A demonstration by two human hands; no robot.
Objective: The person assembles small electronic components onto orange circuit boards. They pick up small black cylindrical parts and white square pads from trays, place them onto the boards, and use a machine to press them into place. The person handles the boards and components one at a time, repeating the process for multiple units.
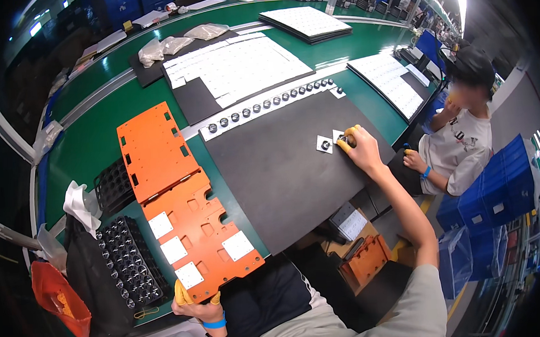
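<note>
On the dark mat (283,174), my right hand (361,150), with yellow finger covers, pinches a small round black part (343,139) sitting on a white square piece. Just left of it lies another white square (325,144) with a similar black part on top. My left hand (197,307), also in yellow finger covers, grips the near edge of an orange hinged fixture (192,217). Its lid is folded back, away from me. Several white square plates (175,249) rest in the fixture's near half.
Along the mat's far edge runs a white strip with a row of round black parts (256,108). Sheets of white squares (239,65) lie beyond. A black tray (127,263) of shiny round parts stands left. A co-worker (465,125) sits at right, near blue crates (499,173).
</note>
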